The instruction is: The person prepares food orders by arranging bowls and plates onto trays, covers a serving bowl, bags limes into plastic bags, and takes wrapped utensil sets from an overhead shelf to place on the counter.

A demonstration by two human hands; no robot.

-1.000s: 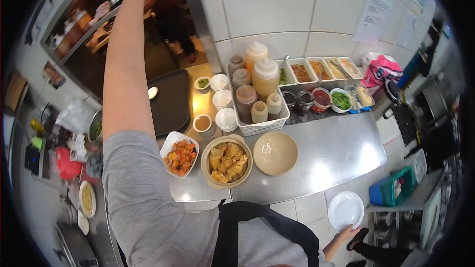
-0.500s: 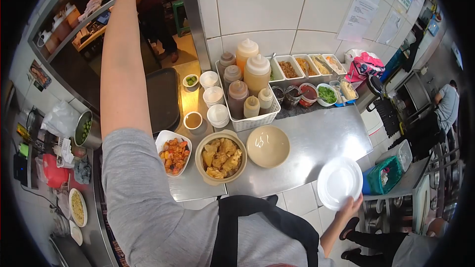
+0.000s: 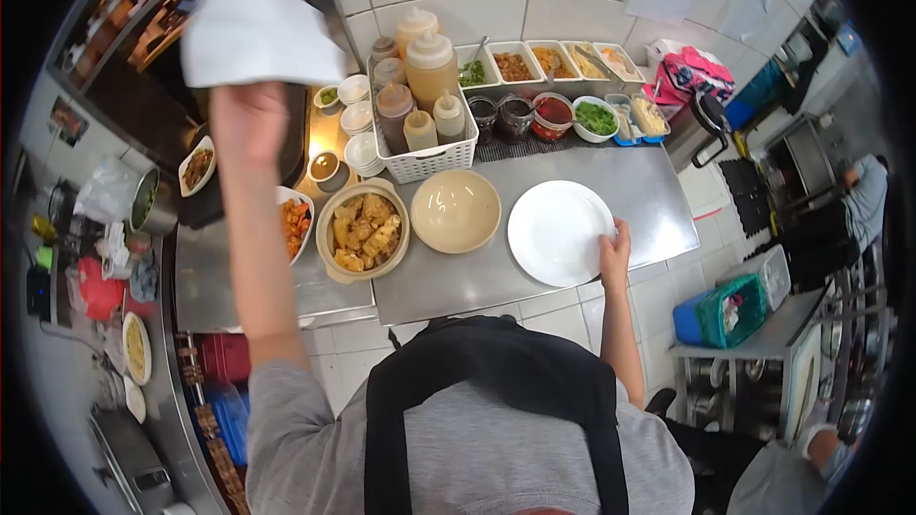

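While gripped, round plate (image 3: 558,232) gleams.

White plate (image 3: 558,232) flat on steel counter — white paper (image 3: 258,30) raised.

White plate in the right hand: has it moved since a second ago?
Yes. The white plate has come up from beside the counter onto the steel top, right of the empty beige bowl.

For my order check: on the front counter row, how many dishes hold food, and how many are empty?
Dishes with food: 2
Empty beige bowl: 1
Empty white plate: 1
Total: 4
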